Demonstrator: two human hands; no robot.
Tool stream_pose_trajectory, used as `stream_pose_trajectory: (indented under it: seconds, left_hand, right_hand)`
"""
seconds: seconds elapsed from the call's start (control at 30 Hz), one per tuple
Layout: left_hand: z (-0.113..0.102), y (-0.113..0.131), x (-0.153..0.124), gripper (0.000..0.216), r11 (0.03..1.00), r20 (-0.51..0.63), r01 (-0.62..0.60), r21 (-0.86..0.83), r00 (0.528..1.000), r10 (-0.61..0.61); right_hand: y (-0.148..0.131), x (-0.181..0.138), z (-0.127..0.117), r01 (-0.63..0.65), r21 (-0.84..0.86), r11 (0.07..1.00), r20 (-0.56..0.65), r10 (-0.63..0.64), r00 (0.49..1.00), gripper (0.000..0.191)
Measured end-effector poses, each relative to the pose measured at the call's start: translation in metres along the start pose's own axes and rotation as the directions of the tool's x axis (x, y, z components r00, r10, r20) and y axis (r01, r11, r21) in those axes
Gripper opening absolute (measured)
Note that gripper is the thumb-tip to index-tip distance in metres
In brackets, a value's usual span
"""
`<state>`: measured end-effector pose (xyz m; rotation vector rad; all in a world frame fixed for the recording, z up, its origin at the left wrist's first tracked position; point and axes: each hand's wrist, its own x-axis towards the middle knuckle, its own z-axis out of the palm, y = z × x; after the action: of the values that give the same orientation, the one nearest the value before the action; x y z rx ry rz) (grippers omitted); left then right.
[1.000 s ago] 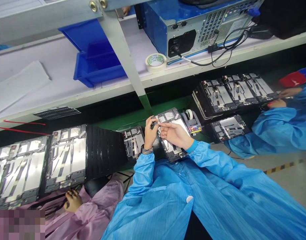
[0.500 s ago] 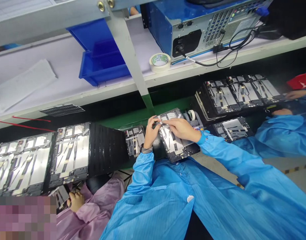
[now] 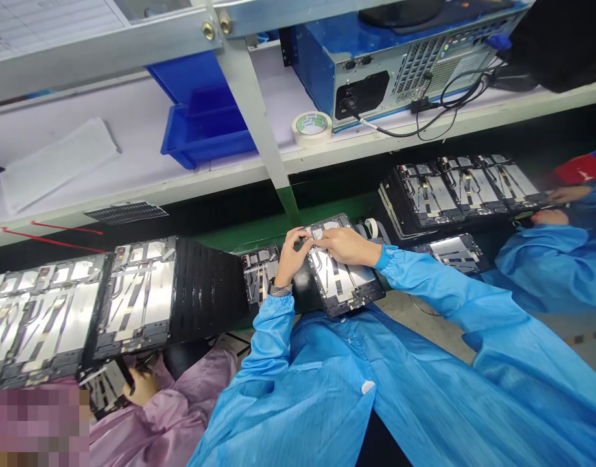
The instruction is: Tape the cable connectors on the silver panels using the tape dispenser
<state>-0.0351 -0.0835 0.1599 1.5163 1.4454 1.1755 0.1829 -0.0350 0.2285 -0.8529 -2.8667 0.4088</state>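
Note:
An opened tablet (image 3: 346, 282) with silver plates and flat cables showing lies tilted at the bench edge in front of me. My left hand (image 3: 288, 254) grips its upper left corner, fingers curled over the top edge. My right hand (image 3: 347, 245) lies across the top of the tablet, back up. Its fingertips are pressed together beside those of the left hand; what they pinch is too small to make out. A second opened tablet (image 3: 259, 275) lies just left of my left wrist.
A black tray (image 3: 207, 292) and a row of opened tablets (image 3: 132, 305) stretch left, above a pink-sleeved co-worker's hand (image 3: 141, 387). A tape dispenser (image 3: 374, 227) stands behind my tablet. Right, a blue-coated co-worker (image 3: 545, 259) works at more tablets (image 3: 463, 185). The shelf holds a tape roll (image 3: 312, 127), blue bin (image 3: 205, 123), computer case (image 3: 390, 65).
My right hand has lowered from a raised pinch above the tablet to lie along its top edge. The left hand keeps its grip. The view has shifted slightly.

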Motion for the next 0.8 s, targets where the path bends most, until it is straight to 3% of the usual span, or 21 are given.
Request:
stream_pose_trajectory:
  seconds: [0.07, 0.17, 0.27, 0.33, 0.43, 0.5, 0.6, 0.7, 0.8]
  left_hand:
    - [-0.001, 0.004, 0.002, 0.010, 0.999, 0.005, -0.007, 0.034, 1.000, 0.006]
    - [-0.004, 0.008, 0.009, 0.008, 0.998, 0.020, -0.027, 0.060, 0.999, 0.026]
    - [-0.009, 0.009, 0.010, 0.023, 1.000, 0.025, -0.010, -0.010, 1.000, 0.011]
    - [-0.010, 0.008, -0.002, 0.041, 0.993, -0.048, 0.065, -0.097, 0.996, -0.070]
    - [-0.005, 0.008, -0.044, 0.060, 0.960, -0.134, 0.239, -0.146, 0.957, -0.258]
    - [0.006, 0.013, -0.077, 0.067, 0.941, -0.061, 0.324, -0.101, 0.942, -0.331]
    - [0.025, 0.026, -0.113, 0.076, 0.939, 0.059, 0.340, -0.052, 0.940, -0.337]
    - [0.037, 0.044, -0.123, 0.075, 0.933, 0.047, 0.353, -0.068, 0.935, -0.351]
    - [0.036, 0.064, -0.120, 0.068, 0.947, -0.057, 0.307, -0.096, 0.948, -0.313]
  right_hand:
    - [0.004, -0.012, -0.003, -0.094, 0.188, 0.978, -0.174, 0.127, 0.976, 0.047]
    - [0.008, -0.042, -0.008, -0.203, 0.463, 0.863, -0.351, 0.389, 0.852, 0.043]
    - [0.008, -0.081, -0.003, -0.317, 0.611, 0.725, -0.336, 0.601, 0.725, 0.040]
    - [0.002, -0.107, 0.011, -0.381, 0.675, 0.631, -0.276, 0.696, 0.663, 0.043]
    - [-0.013, -0.135, 0.039, -0.403, 0.757, 0.515, -0.164, 0.746, 0.645, 0.048]
    - [-0.025, -0.145, 0.055, -0.379, 0.804, 0.459, -0.126, 0.754, 0.644, 0.051]
    - [-0.039, -0.149, 0.068, -0.345, 0.840, 0.420, -0.143, 0.783, 0.606, 0.055]
    - [-0.047, -0.148, 0.063, -0.342, 0.835, 0.430, -0.167, 0.792, 0.587, 0.053]
    - [-0.058, -0.141, 0.047, -0.333, 0.804, 0.493, -0.197, 0.749, 0.632, 0.051]
